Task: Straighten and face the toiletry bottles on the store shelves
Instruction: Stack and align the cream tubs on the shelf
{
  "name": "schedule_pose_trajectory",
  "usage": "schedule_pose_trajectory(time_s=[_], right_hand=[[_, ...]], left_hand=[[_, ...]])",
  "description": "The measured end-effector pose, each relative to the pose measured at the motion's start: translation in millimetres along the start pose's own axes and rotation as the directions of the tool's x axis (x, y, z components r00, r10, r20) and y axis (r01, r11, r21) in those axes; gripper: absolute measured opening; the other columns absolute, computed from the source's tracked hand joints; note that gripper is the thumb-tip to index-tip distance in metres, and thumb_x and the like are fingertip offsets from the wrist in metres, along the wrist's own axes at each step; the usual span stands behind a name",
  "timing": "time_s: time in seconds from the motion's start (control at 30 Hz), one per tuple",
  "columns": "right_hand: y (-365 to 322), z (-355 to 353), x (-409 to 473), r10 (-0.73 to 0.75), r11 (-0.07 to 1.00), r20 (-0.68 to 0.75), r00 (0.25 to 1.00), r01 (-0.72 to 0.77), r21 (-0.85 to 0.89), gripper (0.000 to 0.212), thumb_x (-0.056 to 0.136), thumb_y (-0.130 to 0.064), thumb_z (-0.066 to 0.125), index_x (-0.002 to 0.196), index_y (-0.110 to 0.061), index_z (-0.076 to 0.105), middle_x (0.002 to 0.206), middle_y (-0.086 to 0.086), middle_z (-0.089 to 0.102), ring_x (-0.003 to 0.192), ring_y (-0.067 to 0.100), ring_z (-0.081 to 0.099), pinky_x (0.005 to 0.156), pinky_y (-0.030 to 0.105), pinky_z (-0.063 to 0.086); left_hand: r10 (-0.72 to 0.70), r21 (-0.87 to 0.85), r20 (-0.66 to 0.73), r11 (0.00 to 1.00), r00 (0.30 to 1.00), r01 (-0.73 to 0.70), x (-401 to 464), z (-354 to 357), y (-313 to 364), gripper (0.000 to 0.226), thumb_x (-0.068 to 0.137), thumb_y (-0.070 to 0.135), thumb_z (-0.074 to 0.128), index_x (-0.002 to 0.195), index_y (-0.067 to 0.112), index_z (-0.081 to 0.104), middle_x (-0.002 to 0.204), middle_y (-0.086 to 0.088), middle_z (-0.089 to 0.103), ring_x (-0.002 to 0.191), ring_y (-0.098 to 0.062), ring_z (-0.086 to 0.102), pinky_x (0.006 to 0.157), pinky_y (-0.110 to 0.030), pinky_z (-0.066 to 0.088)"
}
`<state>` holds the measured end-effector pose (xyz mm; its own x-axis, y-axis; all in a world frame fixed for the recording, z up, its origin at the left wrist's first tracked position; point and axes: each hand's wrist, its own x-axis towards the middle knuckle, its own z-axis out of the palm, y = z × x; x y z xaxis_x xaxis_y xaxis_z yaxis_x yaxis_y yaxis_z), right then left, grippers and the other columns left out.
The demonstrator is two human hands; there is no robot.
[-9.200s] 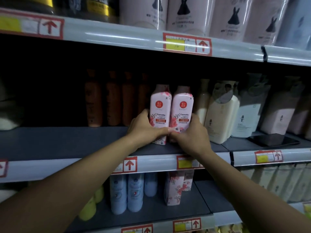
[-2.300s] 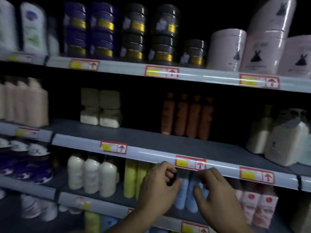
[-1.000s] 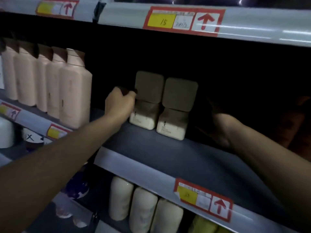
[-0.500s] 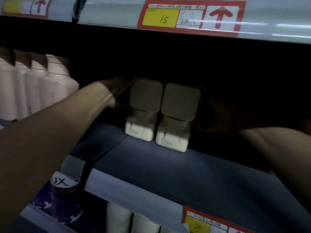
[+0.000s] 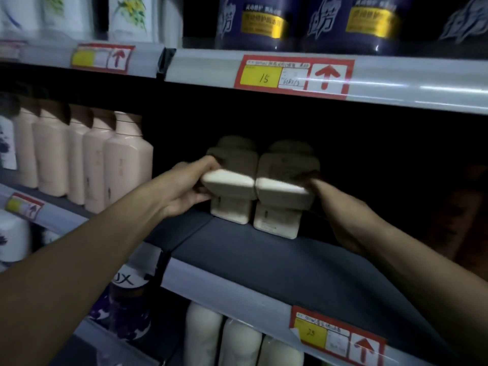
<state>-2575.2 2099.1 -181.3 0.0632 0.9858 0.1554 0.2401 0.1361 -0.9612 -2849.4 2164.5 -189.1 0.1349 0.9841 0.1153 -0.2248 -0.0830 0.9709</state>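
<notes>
Two cream bottles with square brown caps are lifted side by side over the dark grey shelf [image 5: 264, 262]. My left hand [image 5: 188, 187] grips the left bottle [image 5: 228, 179] from its left side. My right hand [image 5: 334, 207], in shadow, holds the right bottle [image 5: 282, 190] from its right side. Both held bottles are tilted, with pale undersides facing me. Just below them, two more cream bottles [image 5: 274, 224] of the same kind stand on the shelf, labels facing out.
A row of pink bottles [image 5: 124, 159] stands to the left on the same shelf. Dark blue jars [image 5: 250, 19] sit on the shelf above, over a price rail [image 5: 293, 75]. White bottles [image 5: 203, 336] and a purple jar [image 5: 126, 299] fill the shelf below.
Both hands had reached behind the two front bottles. They now hold two more bottles of the same kind, raised and tilted above the front pair. The camera has pulled back.
</notes>
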Motion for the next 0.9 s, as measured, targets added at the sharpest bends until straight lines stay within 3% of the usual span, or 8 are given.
schedule_pose_trajectory(time_s=[0.03,0.1,0.2,0.37,0.53,0.63,0.73,0.9], right_hand=[[3,0,-13,0.006,0.999,-0.075,0.997,-0.009,-0.041,0.070,0.044,-0.069,0.087,0.088,-0.015,0.078,0.105,0.003,0.080,0.078,0.007,0.077,0.073,0.031,0.062],[19,5,-33,-0.052,0.990,-0.150,0.987,0.031,-0.137,0.054,0.063,-0.056,0.083,0.091,-0.011,0.078,0.093,0.002,0.081,0.083,0.013,0.078,0.079,0.033,0.062],[31,9,-63,-0.172,0.970,-0.061,0.983,0.158,-0.182,0.013,0.091,-0.023,0.075,0.103,-0.018,0.073,0.093,-0.004,0.079,0.078,0.001,0.074,0.067,0.010,0.053],[49,2,-72,-0.144,0.943,0.105,0.984,0.168,-0.287,0.047,0.086,-0.004,0.079,0.129,-0.015,0.062,0.110,-0.002,0.077,0.096,0.003,0.074,0.078,0.013,0.056],[48,-3,-76,-0.169,0.878,0.073,0.983,0.184,-0.442,0.063,0.076,-0.008,0.089,0.127,-0.019,0.054,0.110,-0.010,0.068,0.089,-0.017,0.065,0.072,0.004,0.049],[52,-5,-78,-0.187,0.837,0.057,0.981,0.189,-0.513,0.071,0.072,-0.017,0.093,0.128,-0.024,0.050,0.108,-0.014,0.065,0.089,-0.021,0.062,0.072,0.002,0.049],[55,-9,-79,-0.193,0.821,0.043,0.980,0.185,-0.540,0.078,0.070,-0.024,0.095,0.133,-0.024,0.048,0.110,-0.016,0.064,0.094,-0.012,0.065,0.078,0.007,0.052],[57,-9,-81,-0.195,0.834,0.023,0.981,0.178,-0.522,0.093,0.061,-0.046,0.096,0.138,-0.026,0.047,0.116,-0.017,0.064,0.104,0.000,0.064,0.091,0.022,0.053]], left_hand=[[0.002,0.006,0.009,1.000,1.000,-0.002,-7,-3,-5,0.014,0.094,0.014,0.067,0.105,0.008,0.072,0.097,-0.008,0.078,0.104,-0.023,0.071,0.105,-0.046,0.054],[0.023,0.018,0.055,1.000,0.998,-0.024,-20,-12,-17,0.013,0.095,0.009,0.065,0.105,0.008,0.073,0.098,-0.008,0.079,0.105,-0.022,0.071,0.099,-0.040,0.057],[0.044,0.067,0.166,0.996,0.985,-0.056,-42,-22,-27,0.029,0.080,0.010,0.075,0.109,0.011,0.073,0.099,-0.004,0.080,0.097,-0.016,0.075,0.087,-0.030,0.061],[0.032,0.206,0.234,0.975,0.972,-0.082,-53,-33,-34,0.077,0.055,0.015,0.088,0.129,0.010,0.066,0.115,-0.008,0.078,0.108,-0.018,0.074,0.091,-0.028,0.059],[0.043,0.459,0.182,0.880,0.982,-0.124,-65,-33,-34,0.079,0.065,0.002,0.095,0.133,0.015,0.056,0.113,-0.005,0.073,0.095,-0.009,0.075,0.081,-0.022,0.059],[0.082,0.612,0.113,0.779,0.990,-0.134,-67,-30,-42,0.087,0.057,0.026,0.101,0.128,0.022,0.051,0.116,-0.002,0.070,0.102,-0.013,0.071,0.087,-0.029,0.059],[0.159,0.705,0.035,0.696,0.987,-0.137,-71,-22,-50,0.102,0.039,0.057,0.096,0.124,0.028,0.047,0.111,0.005,0.066,0.102,-0.012,0.068,0.091,-0.034,0.058],[0.348,0.832,-0.080,0.540,0.934,-0.130,-88,4,-60,0.105,0.052,0.071,0.090,0.135,0.026,0.045,0.122,0.008,0.062,0.111,-0.015,0.060,0.088,-0.033,0.051]])
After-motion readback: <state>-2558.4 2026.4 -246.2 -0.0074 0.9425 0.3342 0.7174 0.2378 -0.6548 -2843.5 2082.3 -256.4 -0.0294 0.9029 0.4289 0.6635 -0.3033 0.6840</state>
